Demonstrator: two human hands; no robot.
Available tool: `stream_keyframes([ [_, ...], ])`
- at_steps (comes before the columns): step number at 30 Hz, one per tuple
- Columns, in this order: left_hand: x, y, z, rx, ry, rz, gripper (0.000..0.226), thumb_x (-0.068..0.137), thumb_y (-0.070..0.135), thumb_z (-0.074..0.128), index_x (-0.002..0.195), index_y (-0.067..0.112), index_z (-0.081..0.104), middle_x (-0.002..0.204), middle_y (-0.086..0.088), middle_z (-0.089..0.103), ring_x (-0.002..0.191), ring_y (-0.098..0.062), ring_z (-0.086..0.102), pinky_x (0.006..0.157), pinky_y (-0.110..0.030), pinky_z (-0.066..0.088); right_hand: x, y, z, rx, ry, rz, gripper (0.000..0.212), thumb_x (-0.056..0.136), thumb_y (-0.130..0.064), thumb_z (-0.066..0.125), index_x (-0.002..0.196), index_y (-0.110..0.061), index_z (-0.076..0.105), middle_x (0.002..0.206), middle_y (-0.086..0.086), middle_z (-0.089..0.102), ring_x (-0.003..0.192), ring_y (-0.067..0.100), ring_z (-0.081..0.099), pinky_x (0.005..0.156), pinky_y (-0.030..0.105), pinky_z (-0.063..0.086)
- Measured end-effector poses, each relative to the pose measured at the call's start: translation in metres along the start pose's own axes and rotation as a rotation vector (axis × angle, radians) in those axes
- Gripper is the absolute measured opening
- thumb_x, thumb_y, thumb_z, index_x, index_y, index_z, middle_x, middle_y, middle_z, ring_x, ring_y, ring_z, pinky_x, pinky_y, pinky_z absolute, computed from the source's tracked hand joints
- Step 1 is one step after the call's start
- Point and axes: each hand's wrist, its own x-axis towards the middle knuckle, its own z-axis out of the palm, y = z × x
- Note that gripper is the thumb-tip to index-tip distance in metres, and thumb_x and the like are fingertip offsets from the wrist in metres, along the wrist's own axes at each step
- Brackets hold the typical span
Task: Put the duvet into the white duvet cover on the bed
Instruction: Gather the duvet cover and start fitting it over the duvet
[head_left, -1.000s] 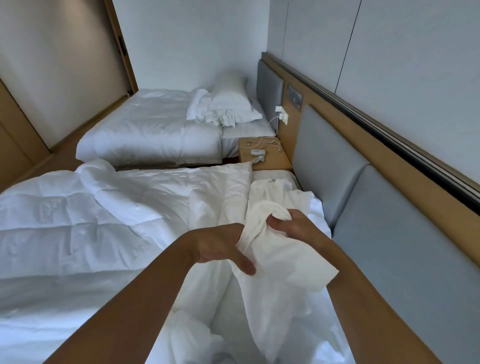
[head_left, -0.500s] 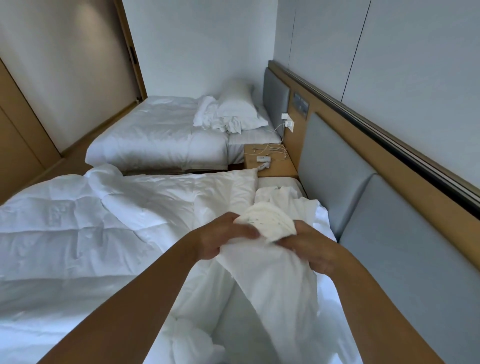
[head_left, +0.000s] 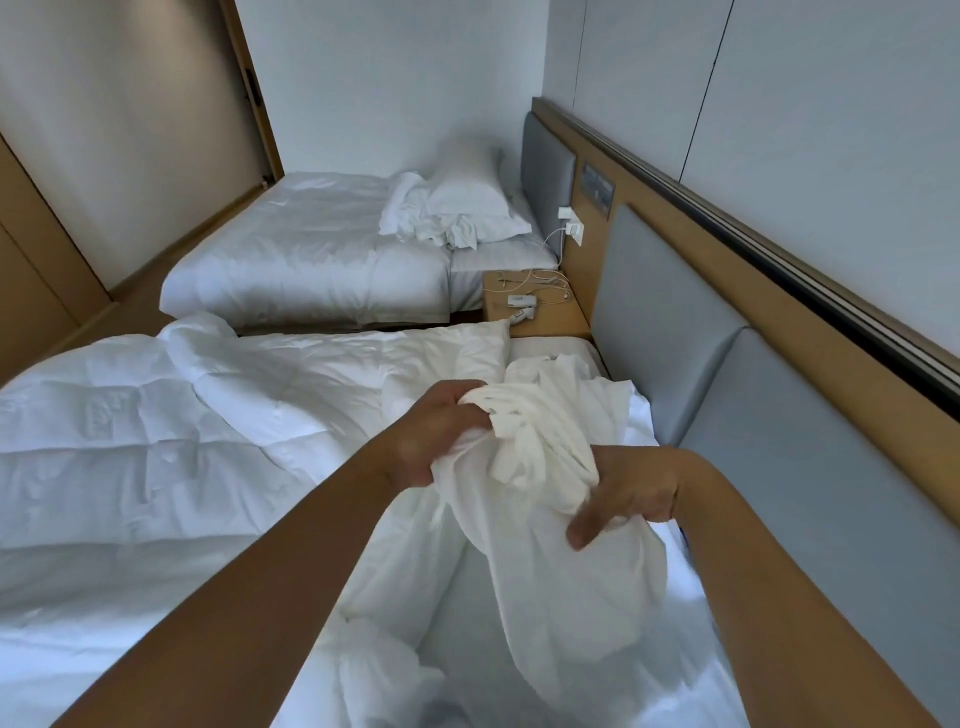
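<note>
A quilted white duvet (head_left: 171, 447) lies spread over the near bed, filling the left half of the view. The thin white duvet cover (head_left: 550, 561) is bunched up at the right side of the bed, by the headboard. My left hand (head_left: 434, 434) grips a gathered wad of the cover from the left. My right hand (head_left: 631, 493) holds the same bunch from the right and a little lower, fingers curled into the cloth. The rest of the cover hangs down from my hands onto the mattress.
A padded grey headboard (head_left: 779, 467) with a wooden rail runs along the right. A small wooden nightstand (head_left: 540, 317) with chargers and cables stands between the beds. A second bed (head_left: 311, 260) with a pillow (head_left: 472, 197) lies beyond. Wooden panelling is at the left.
Both hands have gathered more of the cover into a tighter bunch. My right hand has dropped lower on the cloth, and the view has tilted slightly.
</note>
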Motion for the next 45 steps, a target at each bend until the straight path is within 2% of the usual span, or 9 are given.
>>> stream_keyframes([
  [4, 0.005, -0.002, 0.0, -0.021, -0.035, -0.174, 0.041, 0.07, 0.029, 0.079, 0.106, 0.009, 0.076, 0.113, -0.017, 0.073, 0.103, -0.032, 0.071, 0.084, -0.04, 0.056, 0.006, 0.008, 0.0, 0.193, 0.216, -0.077, 0.046, 0.071, -0.01, 0.081, 0.113, -0.025, 0.071, 0.112, -0.003, 0.075, 0.105, 0.014, 0.071, 0.082, 0.026, 0.057],
  [8, -0.008, -0.009, -0.008, 0.113, -0.344, -0.287, 0.042, 0.071, 0.017, 0.085, 0.112, 0.02, 0.076, 0.123, -0.012, 0.071, 0.115, -0.03, 0.067, 0.093, -0.041, 0.056, 0.008, 0.009, -0.005, 0.564, 0.364, -0.246, 0.028, 0.074, -0.007, 0.067, 0.096, -0.017, 0.081, 0.102, 0.008, 0.077, 0.093, 0.023, 0.074, 0.075, 0.033, 0.06],
  [13, -0.011, -0.014, 0.012, 0.113, -0.46, -0.191, 0.056, 0.078, -0.003, 0.077, 0.123, 0.03, 0.069, 0.132, -0.006, 0.067, 0.125, -0.025, 0.062, 0.097, -0.033, 0.053, 0.032, -0.01, 0.001, 0.565, 0.546, -0.236, 0.013, 0.093, -0.016, 0.067, 0.097, -0.017, 0.08, 0.106, 0.013, 0.075, 0.095, 0.024, 0.074, 0.08, 0.036, 0.059],
  [18, -0.011, 0.006, 0.002, 0.323, -0.591, -0.247, 0.05, 0.078, 0.001, 0.081, 0.108, 0.04, 0.074, 0.118, 0.006, 0.073, 0.113, -0.015, 0.069, 0.087, -0.026, 0.057, 0.039, -0.017, 0.007, 0.429, 0.545, -0.135, 0.031, 0.083, -0.042, 0.074, 0.102, -0.018, 0.078, 0.109, 0.011, 0.075, 0.103, 0.028, 0.073, 0.098, 0.05, 0.054],
  [24, 0.0, 0.014, -0.016, 0.127, -0.335, -0.157, 0.032, 0.089, 0.011, 0.072, 0.12, 0.017, 0.07, 0.123, -0.008, 0.071, 0.116, -0.026, 0.067, 0.092, -0.037, 0.057, 0.024, -0.007, 0.001, 0.392, 0.444, -0.041, 0.057, 0.076, -0.057, 0.074, 0.115, -0.016, 0.071, 0.113, 0.011, 0.074, 0.106, 0.029, 0.071, 0.097, 0.049, 0.055],
  [29, 0.005, 0.013, -0.009, -0.02, -0.214, -0.072, 0.022, 0.088, 0.008, 0.064, 0.091, 0.023, 0.081, 0.095, -0.001, 0.076, 0.091, -0.017, 0.073, 0.076, -0.03, 0.057, 0.011, -0.002, 0.007, 0.217, 0.11, -0.01, 0.045, 0.07, -0.014, 0.086, 0.112, -0.024, 0.073, 0.113, 0.004, 0.075, 0.106, 0.021, 0.071, 0.082, 0.031, 0.058],
  [34, 0.004, 0.008, -0.009, -0.129, -0.152, -0.157, 0.025, 0.087, 0.016, 0.066, 0.111, 0.017, 0.076, 0.117, -0.012, 0.073, 0.107, -0.025, 0.071, 0.082, -0.033, 0.058, 0.02, 0.009, 0.008, 0.478, 0.358, -0.127, 0.039, 0.08, -0.015, 0.076, 0.118, -0.019, 0.072, 0.118, 0.006, 0.074, 0.108, 0.023, 0.071, 0.083, 0.033, 0.059],
  [38, -0.011, 0.005, -0.004, 0.134, -0.372, -0.218, 0.043, 0.083, 0.009, 0.078, 0.121, 0.028, 0.07, 0.128, -0.003, 0.069, 0.119, -0.023, 0.065, 0.097, -0.037, 0.055, 0.025, 0.006, 0.003, 0.535, 0.617, -0.23, 0.026, 0.084, -0.017, 0.062, 0.103, -0.023, 0.079, 0.11, 0.009, 0.076, 0.101, 0.026, 0.073, 0.075, 0.034, 0.059],
  [45, -0.022, -0.024, 0.027, 0.371, -0.416, -0.278, 0.045, 0.085, 0.026, 0.08, 0.126, 0.036, 0.062, 0.123, 0.018, 0.069, 0.117, -0.003, 0.063, 0.102, -0.027, 0.052, 0.035, -0.006, 0.028, 0.359, 0.572, -0.241, 0.024, 0.09, -0.025, 0.058, 0.103, -0.023, 0.078, 0.11, 0.006, 0.075, 0.104, 0.02, 0.071, 0.086, 0.032, 0.057],
])
